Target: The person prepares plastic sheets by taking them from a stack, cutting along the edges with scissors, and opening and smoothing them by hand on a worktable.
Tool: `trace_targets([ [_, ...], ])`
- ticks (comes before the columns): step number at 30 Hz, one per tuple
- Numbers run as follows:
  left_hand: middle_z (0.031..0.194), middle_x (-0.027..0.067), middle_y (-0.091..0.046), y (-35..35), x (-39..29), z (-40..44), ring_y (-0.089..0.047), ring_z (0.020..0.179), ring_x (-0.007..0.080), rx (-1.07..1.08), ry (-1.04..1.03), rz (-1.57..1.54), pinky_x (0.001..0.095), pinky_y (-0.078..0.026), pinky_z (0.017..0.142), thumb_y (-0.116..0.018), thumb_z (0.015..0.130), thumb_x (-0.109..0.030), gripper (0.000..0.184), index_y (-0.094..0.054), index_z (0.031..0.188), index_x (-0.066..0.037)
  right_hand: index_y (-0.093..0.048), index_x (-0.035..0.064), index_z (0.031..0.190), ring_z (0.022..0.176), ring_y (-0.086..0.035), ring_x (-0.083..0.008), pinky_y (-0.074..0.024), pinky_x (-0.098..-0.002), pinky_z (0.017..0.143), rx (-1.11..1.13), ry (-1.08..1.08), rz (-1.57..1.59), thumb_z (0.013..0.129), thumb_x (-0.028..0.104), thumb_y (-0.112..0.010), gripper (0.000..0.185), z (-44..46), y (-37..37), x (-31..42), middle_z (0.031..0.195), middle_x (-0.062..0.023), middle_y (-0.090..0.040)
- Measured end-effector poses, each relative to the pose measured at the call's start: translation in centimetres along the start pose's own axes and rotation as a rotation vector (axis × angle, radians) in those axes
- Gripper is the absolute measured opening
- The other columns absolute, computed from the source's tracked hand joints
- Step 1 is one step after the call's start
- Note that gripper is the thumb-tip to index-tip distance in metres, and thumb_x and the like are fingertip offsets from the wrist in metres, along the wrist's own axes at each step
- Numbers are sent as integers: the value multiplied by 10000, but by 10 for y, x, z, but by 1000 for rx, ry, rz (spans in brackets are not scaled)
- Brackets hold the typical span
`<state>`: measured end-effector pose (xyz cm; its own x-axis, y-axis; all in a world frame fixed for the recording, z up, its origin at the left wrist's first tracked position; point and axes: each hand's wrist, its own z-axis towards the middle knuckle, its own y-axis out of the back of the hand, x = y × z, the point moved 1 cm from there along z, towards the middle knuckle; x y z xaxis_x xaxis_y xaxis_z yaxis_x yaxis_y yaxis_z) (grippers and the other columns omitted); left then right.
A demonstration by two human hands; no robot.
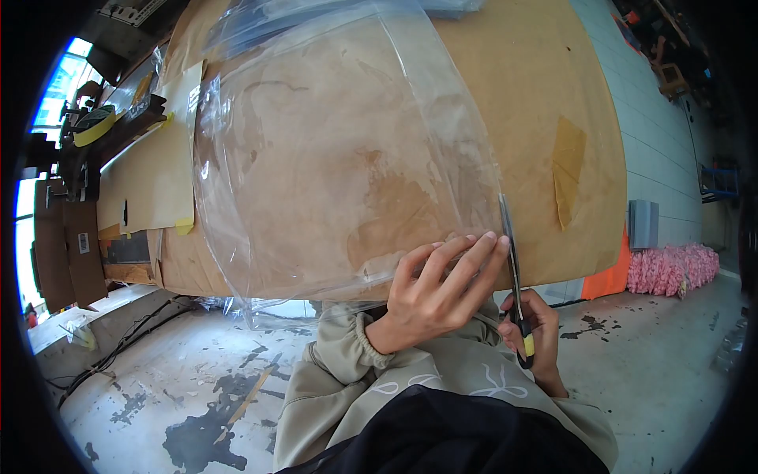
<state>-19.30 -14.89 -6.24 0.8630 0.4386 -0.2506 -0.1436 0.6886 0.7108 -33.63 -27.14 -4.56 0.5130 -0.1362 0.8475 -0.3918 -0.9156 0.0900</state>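
Observation:
A clear plastic sheet (316, 150) lies spread over the brown-papered table, its near edge hanging past the table's front. My left hand (442, 288) rests on the sheet's near right part, fingers stretched out and flat, pressing on the film. In my right hand (541, 332) is a pair of scissors (513, 268) with black and yellow handles. The scissors' blades point away from me along the right edge of the sheet, just beside my left fingertips. Whether the blades are apart or together I cannot tell.
More folded clear plastic (316, 24) lies at the table's far side. A tape dispenser (99, 126) and a cardboard piece (154, 166) are at the left. Brown tape (567, 170) is stuck on the table paper (505, 103). Pink bundled material (671, 270) sits on the floor at right.

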Motion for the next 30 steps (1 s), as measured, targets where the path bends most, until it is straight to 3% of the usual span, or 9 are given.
trace_targets([
  [9, 1033, -10, -661, 2, -1, 4, -635, 851, 152, -12, 78, -65, 299, -481, 747, -655, 635, -107, 396, -712, 1026, -143, -567, 25, 974, 501, -478, -11, -355, -180, 473, -65, -88, -116, 725, 121, -800, 355, -7, 21, 6, 596, 29, -540],
  [14, 1122, 60, -659, 7, -1, 6, -654, 981, 228, 17, 115, -141, 332, -523, 814, -653, 639, -80, 383, -702, 1019, -82, -557, 37, 1023, 579, -549, -82, -411, -215, 523, -528, 97, -576, 797, 100, -726, 289, 1, 64, 43, 685, -42, -588],
  [17, 1176, 86, -638, 16, 1, 0, -618, 1079, 276, 97, 96, -163, 372, -476, 906, -634, 671, -125, 423, -672, 1088, -65, -571, 33, 1040, 721, -599, -160, -455, -268, 635, -596, 432, -678, 827, 82, -673, 241, 33, 60, 65, 844, -102, -615],
  [20, 1246, 129, -594, 37, 0, -1, -551, 1176, 325, 222, 109, -11, 422, -392, 1001, -595, 708, -182, 496, -614, 1184, -42, -595, 47, 1051, 876, -587, -259, -459, -358, 754, -801, 708, -1585, 816, 95, -666, 250, 53, 40, 77, 995, -131, -598],
  [23, 1302, 169, -544, 45, 4, -13, -494, 1234, 355, 361, 121, 6, 453, -317, 1052, -582, 747, -262, 553, -563, 1248, -28, -613, 43, 1036, 963, -547, -311, -429, -408, 829, -742, 880, -1468, 797, 131, -680, 263, 54, 9, 94, 1049, -125, -576],
  [24, 1308, 176, -536, 45, 6, -15, -492, 1236, 356, 372, 97, 35, 452, -323, 1048, -585, 756, -270, 551, -561, 1249, -25, -620, 32, 1010, 932, -562, -322, -446, -381, 797, -507, 983, -1257, 789, 146, -688, 258, 55, 5, 92, 1026, -133, -579],
  [26, 1320, 190, -520, 43, 8, -20, -489, 1240, 356, 398, 43, 85, 449, -336, 1040, -590, 774, -287, 547, -559, 1250, -20, -620, 26, 924, 865, -573, -309, -458, -372, 719, -139, 879, -867, 779, 152, -697, 207, 54, -18, 85, 951, -119, -578],
  [29, 1303, 185, -536, 40, 11, -25, -512, 1220, 343, 396, -49, 189, 440, -358, 1025, -591, 809, -305, 516, -565, 1245, -32, -595, 28, 848, 784, -574, -292, -456, -375, 649, 32, 759, -715, 779, 149, -702, 176, 64, -27, 68, 856, -99, -567],
  [30, 1285, 183, -551, 40, 12, -25, -528, 1200, 342, 380, -72, 198, 438, -369, 1017, -585, 820, -289, 489, -570, 1238, -35, -563, 22, 802, 733, -563, -274, -445, -377, 601, 52, 817, -743, 787, 126, -697, 170, 67, -27, 71, 791, -76, -554],
])
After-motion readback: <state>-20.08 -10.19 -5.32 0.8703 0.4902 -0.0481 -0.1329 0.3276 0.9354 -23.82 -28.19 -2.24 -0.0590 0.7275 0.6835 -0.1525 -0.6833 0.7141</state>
